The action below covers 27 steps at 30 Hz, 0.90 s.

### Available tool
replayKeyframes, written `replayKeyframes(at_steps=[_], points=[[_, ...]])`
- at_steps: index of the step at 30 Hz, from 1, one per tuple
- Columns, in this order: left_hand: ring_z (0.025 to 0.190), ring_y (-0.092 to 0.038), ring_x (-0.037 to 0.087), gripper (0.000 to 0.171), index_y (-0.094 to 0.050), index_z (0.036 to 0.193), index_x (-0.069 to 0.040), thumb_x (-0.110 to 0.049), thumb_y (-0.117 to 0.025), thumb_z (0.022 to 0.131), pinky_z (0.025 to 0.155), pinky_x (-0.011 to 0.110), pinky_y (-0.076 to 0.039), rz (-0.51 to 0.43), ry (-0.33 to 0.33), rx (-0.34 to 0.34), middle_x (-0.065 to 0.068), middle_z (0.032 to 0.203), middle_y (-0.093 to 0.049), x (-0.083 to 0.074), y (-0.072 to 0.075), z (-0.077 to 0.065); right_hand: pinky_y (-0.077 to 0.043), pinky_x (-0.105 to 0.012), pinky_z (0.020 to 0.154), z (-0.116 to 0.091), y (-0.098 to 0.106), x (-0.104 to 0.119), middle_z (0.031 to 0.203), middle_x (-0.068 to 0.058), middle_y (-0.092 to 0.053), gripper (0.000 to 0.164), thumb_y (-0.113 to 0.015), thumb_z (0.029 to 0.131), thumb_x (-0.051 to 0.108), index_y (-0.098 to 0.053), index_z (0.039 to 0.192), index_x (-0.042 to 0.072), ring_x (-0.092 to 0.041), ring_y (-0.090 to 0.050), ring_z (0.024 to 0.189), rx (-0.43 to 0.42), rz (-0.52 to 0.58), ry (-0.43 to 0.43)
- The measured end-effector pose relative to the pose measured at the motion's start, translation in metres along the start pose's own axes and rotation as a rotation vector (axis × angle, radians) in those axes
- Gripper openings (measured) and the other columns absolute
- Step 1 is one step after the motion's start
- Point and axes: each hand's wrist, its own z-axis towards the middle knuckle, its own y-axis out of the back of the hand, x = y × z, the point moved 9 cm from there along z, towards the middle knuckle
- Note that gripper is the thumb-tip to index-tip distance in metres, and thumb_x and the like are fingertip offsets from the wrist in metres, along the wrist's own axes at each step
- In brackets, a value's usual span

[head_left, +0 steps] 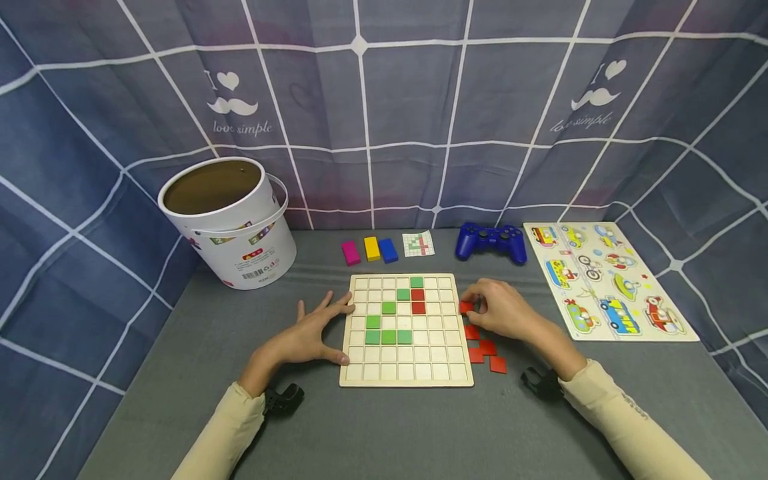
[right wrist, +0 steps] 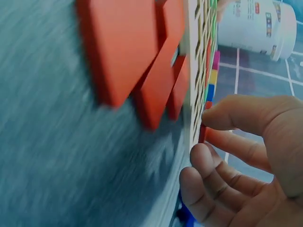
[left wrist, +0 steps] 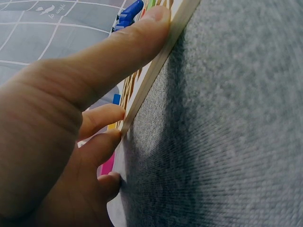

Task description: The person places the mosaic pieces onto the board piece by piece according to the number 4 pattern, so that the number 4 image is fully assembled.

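Observation:
A pale wooden grid board (head_left: 384, 377) lies flat on the grey table, with several green tiles (head_left: 389, 337) and two red tiles (head_left: 417, 307) set in its squares. My left hand (head_left: 309, 337) rests against the board's left edge, fingers spread and thumb on the rim, as the left wrist view shows too. At the board's right edge my right hand (head_left: 501, 309) pinches a red tile (head_left: 465, 307) between thumb and fingers. Just below that hand, several loose red tiles (head_left: 487, 347) lie beside the board, some overlapping.
Behind the board lie magenta (head_left: 351, 253), yellow (head_left: 372, 249) and blue blocks (head_left: 388, 251), a small pattern card (head_left: 418, 244) and a blue game controller (head_left: 491, 243). A white bucket (head_left: 258, 257) stands at the back left. A picture puzzle board (head_left: 612, 283) lies to the right.

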Motion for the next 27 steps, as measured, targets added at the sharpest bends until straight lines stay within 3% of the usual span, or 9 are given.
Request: replayKeyframes(at_steps=[8, 15, 27], points=[[0.151, 0.002, 0.037, 0.102, -0.039, 0.154, -0.018, -0.044, -0.09, 0.07, 0.102, 0.074, 0.018, 0.008, 0.006, 0.001, 0.001, 0.167, -0.012, 0.001, 0.001, 0.0, -0.044, -0.03, 0.062, 0.011, -0.011, 0.037, 0.079, 0.002, -0.059, 0.022, -0.083, 0.077, 0.01, -0.072, 0.096, 0.009, -0.006, -0.051, 0.064, -0.02, 0.031, 0.1], [0.151, 0.002, 0.036, 0.102, -0.038, 0.155, -0.018, -0.045, -0.089, 0.071, 0.103, 0.074, 0.018, 0.008, 0.012, 0.004, 0.0, 0.167, -0.012, 0.001, 0.0, 0.001, -0.042, -0.03, 0.064, 0.02, -0.029, 0.059, 0.085, 0.004, -0.06, 0.023, -0.079, 0.076, 0.01, -0.075, 0.098, 0.011, -0.007, -0.048, 0.068, 0.027, -0.004, 0.154], [0.151, 0.002, 0.037, 0.101, -0.038, 0.155, -0.018, -0.044, -0.09, 0.071, 0.102, 0.074, 0.019, 0.007, 0.007, 0.002, 0.001, 0.167, -0.012, 0.0, 0.0, 0.0, -0.04, -0.026, 0.058, 0.028, -0.047, 0.073, 0.081, 0.004, -0.057, 0.021, -0.073, 0.073, 0.01, -0.075, 0.093, 0.014, -0.006, -0.046, 0.064, 0.077, -0.023, 0.167]])
